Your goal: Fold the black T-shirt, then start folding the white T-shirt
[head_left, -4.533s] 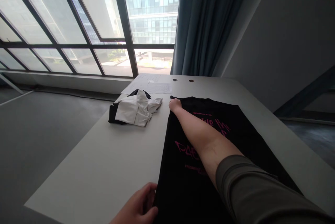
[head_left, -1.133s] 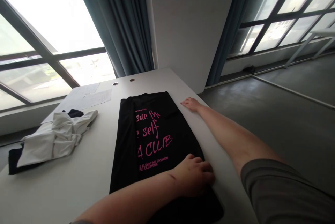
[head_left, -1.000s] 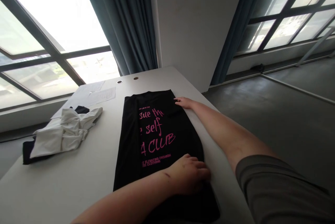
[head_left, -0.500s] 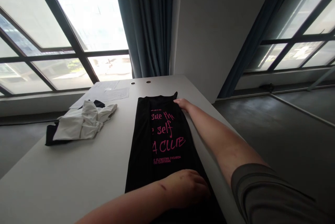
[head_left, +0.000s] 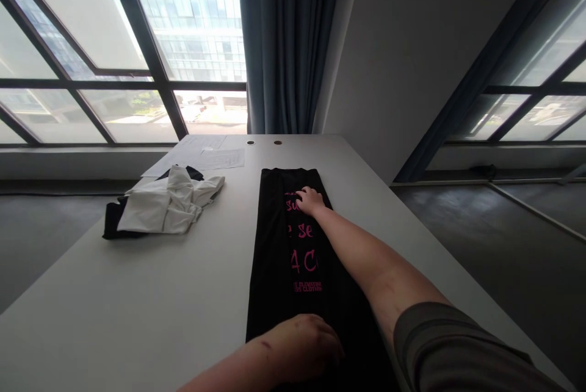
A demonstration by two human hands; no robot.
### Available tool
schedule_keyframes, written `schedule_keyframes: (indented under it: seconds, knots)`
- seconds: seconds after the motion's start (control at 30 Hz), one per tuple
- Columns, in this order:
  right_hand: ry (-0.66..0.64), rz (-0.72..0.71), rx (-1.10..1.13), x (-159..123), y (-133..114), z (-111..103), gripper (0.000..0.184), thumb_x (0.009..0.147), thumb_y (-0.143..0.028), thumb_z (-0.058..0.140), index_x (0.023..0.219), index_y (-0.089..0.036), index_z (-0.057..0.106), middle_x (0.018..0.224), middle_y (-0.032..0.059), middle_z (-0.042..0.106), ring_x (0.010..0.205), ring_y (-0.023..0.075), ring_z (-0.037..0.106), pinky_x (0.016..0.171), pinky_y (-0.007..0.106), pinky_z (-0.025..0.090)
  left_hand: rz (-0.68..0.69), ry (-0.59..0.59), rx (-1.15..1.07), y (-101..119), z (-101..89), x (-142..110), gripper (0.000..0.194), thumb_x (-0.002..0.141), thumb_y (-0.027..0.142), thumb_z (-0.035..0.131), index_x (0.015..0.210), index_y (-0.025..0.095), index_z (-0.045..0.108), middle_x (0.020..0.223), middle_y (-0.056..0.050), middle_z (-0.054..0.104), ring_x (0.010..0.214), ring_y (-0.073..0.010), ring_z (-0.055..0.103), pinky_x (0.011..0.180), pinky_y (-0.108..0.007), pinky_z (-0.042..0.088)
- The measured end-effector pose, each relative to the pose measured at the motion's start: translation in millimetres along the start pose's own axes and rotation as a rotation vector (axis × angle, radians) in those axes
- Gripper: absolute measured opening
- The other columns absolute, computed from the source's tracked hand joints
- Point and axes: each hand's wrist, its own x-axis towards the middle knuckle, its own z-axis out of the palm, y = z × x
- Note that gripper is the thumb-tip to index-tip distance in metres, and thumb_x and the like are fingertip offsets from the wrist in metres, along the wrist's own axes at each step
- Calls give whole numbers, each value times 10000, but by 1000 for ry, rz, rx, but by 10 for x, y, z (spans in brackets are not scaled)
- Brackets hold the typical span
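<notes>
The white rectangular surface (head_left: 137,294) stretches towards the window, and along its right half, lengthwise before the person, lies a long, dark black cloth garment (head_left: 270,257). I'd judge the lengthwise folding nearly done: both sides lie turned in over the front, while the length isn't doubled. To the left, well apart, sits a crumpled heap of white and black cloth (head_left: 155,203), its lower layers mostly covered; beyond it lie thin white paper sheets (head_left: 220,159), too faint to read. The left hand (head_left: 304,346) rests on the garment's nearer part, its fingers lost in shadow; the right hand (head_left: 311,201) touches the far part, fingers bent. I can't tell whether either pinches fabric. The folds cut off the pink lettering (head_left: 302,261), and the garment's near end is out of view.
</notes>
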Motion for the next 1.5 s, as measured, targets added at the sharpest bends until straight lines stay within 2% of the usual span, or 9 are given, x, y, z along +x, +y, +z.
schedule_keyframes:
  seconds: [0.17,0.47,0.6,0.7,0.8,1.0,1.23,1.4,1.5]
  knots:
    - [102,62,-67,-69,78,106,445,956,-333,562,1366,-234,702,1407,173,578,1292,362,529,1083,484,468,30,31,25,-85,55,17,233,920,120,642,1103,212,752,1114,-35,766,1045,-173,718,1047,-275,533]
    - [142,-13,-2,-208,46,-93,455,983,-221,471,1403,-178,640,1200,110,714,1135,236,651,1060,348,490,98,28,104,-152,93,-1,140,948,230,663,1059,215,747,1093,-10,761,986,-162,704,1001,-279,520]
    - [211,-85,38,-840,150,-175,433,981,-265,470,1357,-183,668,1372,133,633,1309,255,573,1175,396,428,21,111,215,-97,29,-46,225,980,400,632,1122,244,712,1110,-14,734,968,-192,664,919,-349,512]
    - [328,-201,73,-1680,305,-147,396,969,-315,483,1277,-272,728,1323,135,657,1315,318,573,1181,540,430,-156,204,284,-70,-23,-71,180,995,371,590,1076,243,688,1101,-29,708,1017,-215,629,919,-378,491]
    - [263,-285,89,-2671,397,-46,377,970,-345,521,1274,-426,729,1323,81,685,1322,321,586,1190,600,425,-336,283,336,-63,-38,-84,146,975,326,597,1061,234,671,1155,-56,676,1078,-244,597,942,-407,483]
    - [114,-208,145,-4052,307,115,669,972,-359,560,1568,-589,363,1640,-45,412,1500,316,432,1226,667,370,-372,404,367,-37,24,-108,324,934,300,651,1253,246,633,1375,-79,574,1190,-265,570,1030,-449,477]
    - [-84,-341,-7,-4406,208,-53,633,1004,-419,586,1611,-354,418,1719,71,266,1572,373,280,1248,659,284,-200,327,349,57,93,-625,626,806,379,824,1379,263,599,1544,-120,489,1410,-338,474,1175,-542,417]
    - [-170,-457,-23,-4427,194,-139,640,972,-482,663,1576,-405,467,1732,93,228,1573,415,250,1223,716,243,-163,198,372,196,196,-1298,725,747,364,878,1419,356,605,1551,-67,534,1381,-336,536,1191,-571,423]
    - [-157,-509,-1,-4423,221,-93,543,993,-414,646,1524,-436,532,1705,70,321,1552,403,312,1205,741,248,-190,281,456,192,296,-1538,638,872,259,767,1466,392,575,1595,-57,501,1371,-307,563,1151,-543,481]
